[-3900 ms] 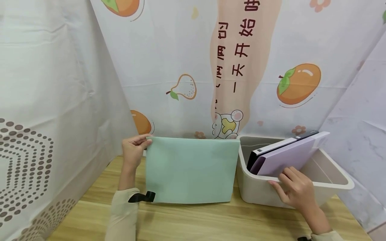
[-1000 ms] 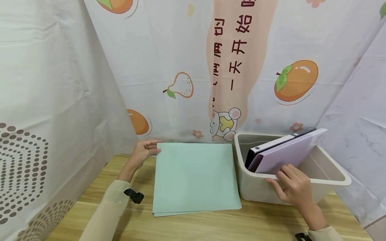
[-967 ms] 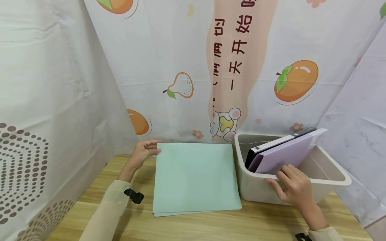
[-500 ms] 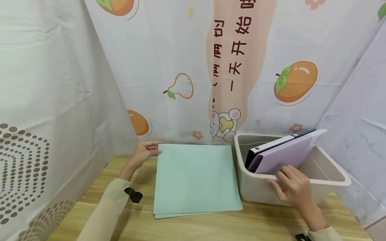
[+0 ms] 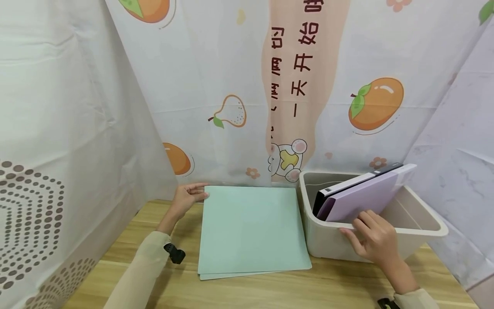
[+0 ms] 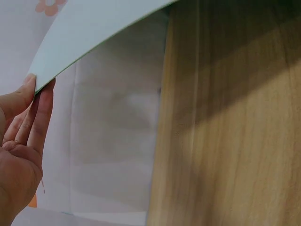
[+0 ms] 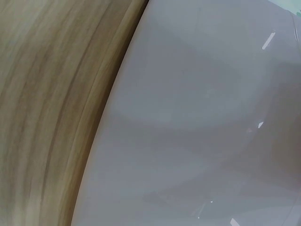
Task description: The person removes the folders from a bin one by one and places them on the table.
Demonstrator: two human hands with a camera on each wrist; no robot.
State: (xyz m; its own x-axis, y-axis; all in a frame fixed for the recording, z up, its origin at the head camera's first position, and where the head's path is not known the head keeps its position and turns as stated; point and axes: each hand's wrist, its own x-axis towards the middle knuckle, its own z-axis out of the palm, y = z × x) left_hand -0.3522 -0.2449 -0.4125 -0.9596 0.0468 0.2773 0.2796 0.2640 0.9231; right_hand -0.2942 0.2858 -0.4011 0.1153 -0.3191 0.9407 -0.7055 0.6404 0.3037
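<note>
A mint-green folder [image 5: 252, 231] spans the middle of the head view, its two layers slightly offset at the near edge. My left hand [image 5: 188, 197] pinches its far left corner between thumb and fingers. In the left wrist view that corner of the folder [image 6: 89, 33] is raised, with the thumb on one face and the fingers [image 6: 41, 110] on the other. To the right, my right hand [image 5: 374, 238] grips the front rim of a light grey plastic bin [image 5: 332, 244], fingers curled over it. A lilac file box [image 5: 362, 195] leans in the bin beside a black-and-white one [image 5: 347, 185].
The wooden table [image 5: 247, 294] runs under everything. A printed curtain [image 5: 231, 141] hangs right behind the folder and bin, with more sheeting at both sides. The bin's smooth wall [image 7: 178, 117] fills most of the right wrist view.
Since the oldest frame the folder has tipped from steeper to flatter, its near edge coming toward me, left hand still on its corner. Over the last second it shifts only slightly. The right hand stays put.
</note>
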